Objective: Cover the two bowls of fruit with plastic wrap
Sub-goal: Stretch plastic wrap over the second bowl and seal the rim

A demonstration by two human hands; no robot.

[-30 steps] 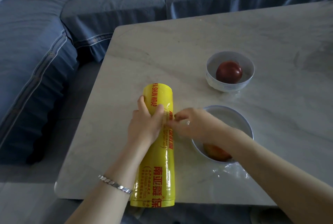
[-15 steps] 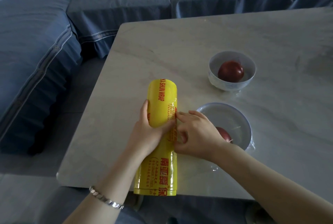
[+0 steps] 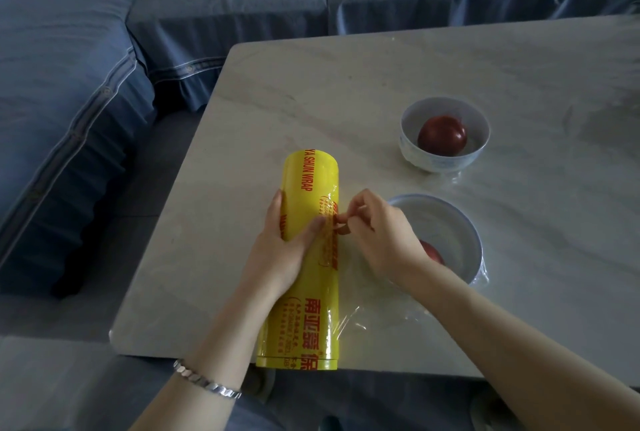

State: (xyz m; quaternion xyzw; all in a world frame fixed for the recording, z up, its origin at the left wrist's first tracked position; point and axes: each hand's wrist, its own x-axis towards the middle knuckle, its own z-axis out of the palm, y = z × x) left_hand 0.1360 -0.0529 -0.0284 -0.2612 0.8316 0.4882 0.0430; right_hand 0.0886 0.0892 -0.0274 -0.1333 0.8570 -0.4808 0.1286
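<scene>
A big yellow roll of plastic wrap (image 3: pixel 306 312) lies lengthwise on the marble table (image 3: pixel 346 91). My left hand (image 3: pixel 280 250) grips the roll from the left, thumb pressed on its top. My right hand (image 3: pixel 374 236) pinches at the film's edge on the roll's right side with curled fingers. Behind my right hand sits the near white bowl (image 3: pixel 460 240) with a red fruit (image 3: pixel 431 252) partly hidden by my wrist; film covers it, and loose film (image 3: pixel 384 316) spreads on the table beside it. The far bowl (image 3: pixel 445 134) holds a dark red fruit (image 3: pixel 442 135).
A blue-covered sofa (image 3: pixel 86 84) wraps round the table's left and far sides. The table's near edge runs just under the roll's near end. A silver bracelet (image 3: pixel 207 384) is on my left wrist.
The view shifted slightly. My right hand's fingers lifted from lying on the roll to pinching at the film's edge. My left hand kept its hold on the roll.
</scene>
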